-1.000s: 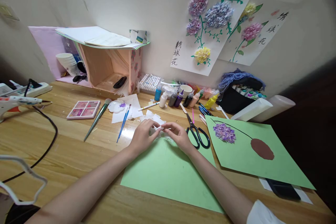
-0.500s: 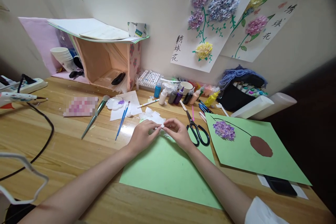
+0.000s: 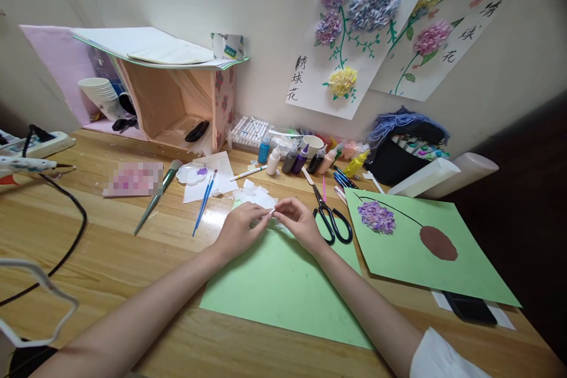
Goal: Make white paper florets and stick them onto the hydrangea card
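Note:
My left hand and my right hand meet fingertip to fingertip, pinching a small piece of white paper between them. Both hands are above the far edge of a green sheet lying flat on the table. Just beyond my fingers lie several white paper scraps. Black-handled scissors rest to the right of my right hand, blades pointing away. Further right is another green sheet bearing a purple paper flower, a thin dark stem line and a brown oval.
Paint bottles stand in a row behind the scraps. Two blue paintbrushes, a palette and a large brush lie to the left. At far left are a glue gun and its black cable. An open box stands by the wall.
My fingers have shifted slightly around the small white paper, which now looks thinner and tilted. The whole view has moved a little; other things stay where they were.

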Motion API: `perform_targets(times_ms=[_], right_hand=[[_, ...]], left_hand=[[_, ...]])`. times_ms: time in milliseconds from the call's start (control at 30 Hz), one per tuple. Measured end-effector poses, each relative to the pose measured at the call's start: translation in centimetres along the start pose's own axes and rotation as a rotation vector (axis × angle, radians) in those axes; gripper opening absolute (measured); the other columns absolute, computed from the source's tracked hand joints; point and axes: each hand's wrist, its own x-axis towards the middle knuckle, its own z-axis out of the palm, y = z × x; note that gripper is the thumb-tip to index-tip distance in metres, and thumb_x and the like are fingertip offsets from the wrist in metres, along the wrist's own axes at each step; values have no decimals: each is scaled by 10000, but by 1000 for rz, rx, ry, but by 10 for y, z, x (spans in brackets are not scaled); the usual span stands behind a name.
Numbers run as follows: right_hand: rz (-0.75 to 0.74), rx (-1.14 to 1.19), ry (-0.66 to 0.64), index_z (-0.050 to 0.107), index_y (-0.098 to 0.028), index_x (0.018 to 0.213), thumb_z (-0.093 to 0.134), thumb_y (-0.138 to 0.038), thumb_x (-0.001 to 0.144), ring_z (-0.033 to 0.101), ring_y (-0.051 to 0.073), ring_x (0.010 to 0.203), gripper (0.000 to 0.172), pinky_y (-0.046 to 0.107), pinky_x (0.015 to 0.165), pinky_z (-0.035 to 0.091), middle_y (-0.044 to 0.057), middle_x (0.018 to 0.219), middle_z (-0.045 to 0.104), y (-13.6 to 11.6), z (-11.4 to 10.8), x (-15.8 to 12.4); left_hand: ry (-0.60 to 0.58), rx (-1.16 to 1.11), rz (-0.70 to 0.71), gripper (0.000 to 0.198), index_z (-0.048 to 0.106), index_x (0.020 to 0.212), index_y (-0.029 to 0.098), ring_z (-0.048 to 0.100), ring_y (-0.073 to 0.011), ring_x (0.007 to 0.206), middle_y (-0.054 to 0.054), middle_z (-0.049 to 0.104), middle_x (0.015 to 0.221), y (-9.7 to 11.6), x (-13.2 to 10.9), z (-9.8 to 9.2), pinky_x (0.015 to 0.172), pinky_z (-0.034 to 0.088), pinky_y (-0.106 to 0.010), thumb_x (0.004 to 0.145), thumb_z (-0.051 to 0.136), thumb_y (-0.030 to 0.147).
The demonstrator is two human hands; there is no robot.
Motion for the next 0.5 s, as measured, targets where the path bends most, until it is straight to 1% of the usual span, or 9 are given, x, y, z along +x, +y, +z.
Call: perform_targets(times_ms=[200,367,500], right_hand=[[22,-4,-19,570,-203,853,665,-309,736,605,149,791,184,285,731,503,17,824,613,-1,-1,0],[6,-21,-28,569,-202,857,670,-290,737,600,144,773,180,275,706,503,15,814,607,-1,0,-1],[-11,-35,-45,571,-201,872,655,-310,749,602,151,794,185,295,735,509,23,830,608,-2,0,-1]], left_hand=[[-15,-18,-16,259,698,864,233,585,-170,821,-35,688,858,3,0,-1,745,430,-285,883,446,289],[6,-41,-35,249,695,883,223,588,-162,786,-36,685,825,2,0,0,724,433,-276,876,453,284],[28,-59,-45,226,692,881,205,591,-151,749,-38,687,815,0,0,1,708,437,-268,860,484,291]])
